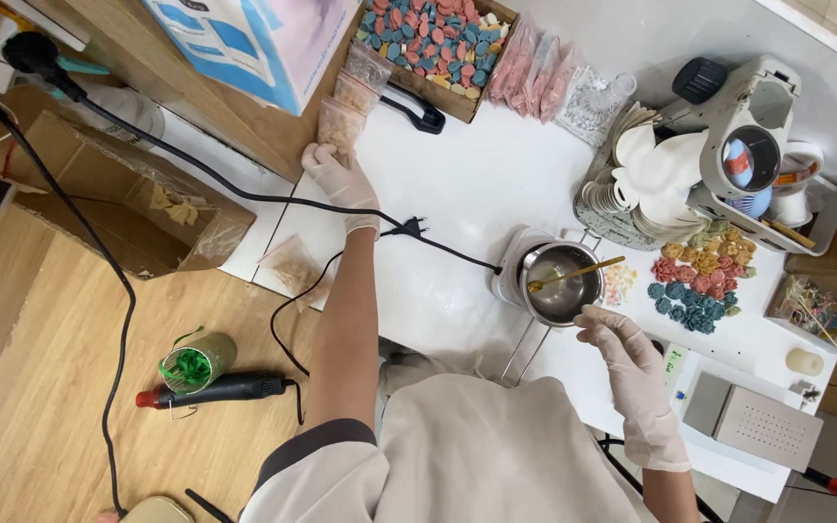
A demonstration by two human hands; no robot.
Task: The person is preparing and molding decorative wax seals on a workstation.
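My left hand [339,180], in a white glove, reaches far out and closes on a small clear bag of pale pieces [339,123] at the table's edge, one of a row of three such bags. My right hand [622,341], also gloved, rests at the rim of a small metal pot [562,281] on a white warmer; its fingers are spread and hold nothing. A golden spoon [573,273] lies across the pot.
A wooden tray of coloured wax pieces [433,44] and pink bags [535,73] sit at the far side. Coloured flower shapes [699,281], white moulds [646,169] and a grey machine [743,121] lie right. A black cable and plug [409,229] cross the table. A heat gun [220,389] lies on the floor.
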